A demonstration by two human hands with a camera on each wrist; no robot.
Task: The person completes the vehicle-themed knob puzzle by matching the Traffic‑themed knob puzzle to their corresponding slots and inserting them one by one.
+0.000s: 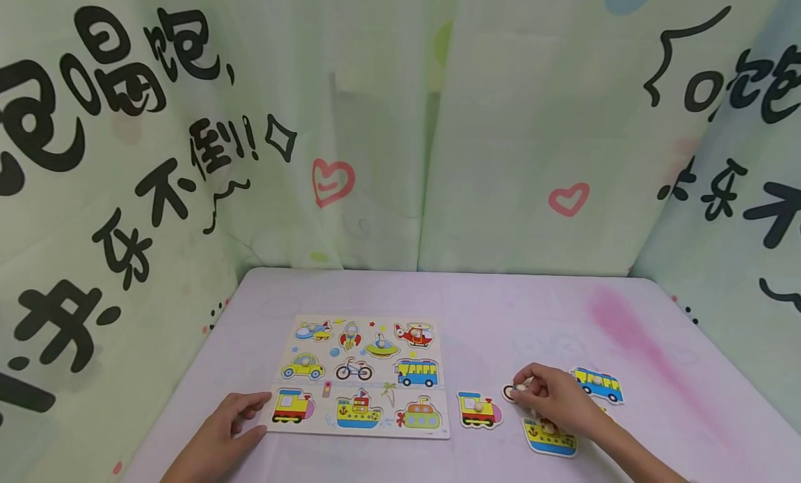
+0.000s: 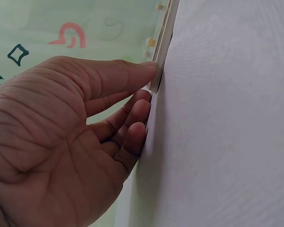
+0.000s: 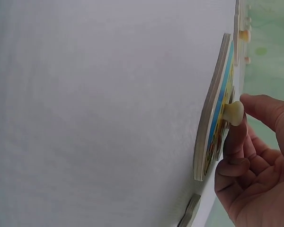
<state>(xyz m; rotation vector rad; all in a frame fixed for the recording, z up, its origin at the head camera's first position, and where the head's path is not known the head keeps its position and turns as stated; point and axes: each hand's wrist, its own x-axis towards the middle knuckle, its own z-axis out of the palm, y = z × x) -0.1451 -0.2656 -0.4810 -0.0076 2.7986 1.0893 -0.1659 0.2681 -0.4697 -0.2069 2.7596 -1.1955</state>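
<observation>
A puzzle board (image 1: 332, 431) with vehicle pictures lies on the table. My left hand (image 1: 220, 431) is at its left edge; thumb and index finger touch the edge near the front corner, and the thumb (image 2: 128, 78) shows against it in the left wrist view. To the right, my right hand (image 1: 553, 396) pinches the knob of a bicycle puzzle piece (image 1: 507, 393), mostly hidden by the fingers. A ship piece (image 1: 551, 441) lies just below that hand, its pale knob (image 3: 234, 113) in front of the fingers in the right wrist view. The train piece (image 1: 479, 411) lies beside the board.
A bus piece (image 1: 598, 386) lies beyond the right wrist, with another piece partly hidden under the forearm. The white table (image 1: 500, 309) has a pink smear at the right. Pale curtains (image 1: 375, 233) with black writing and hearts stand around it.
</observation>
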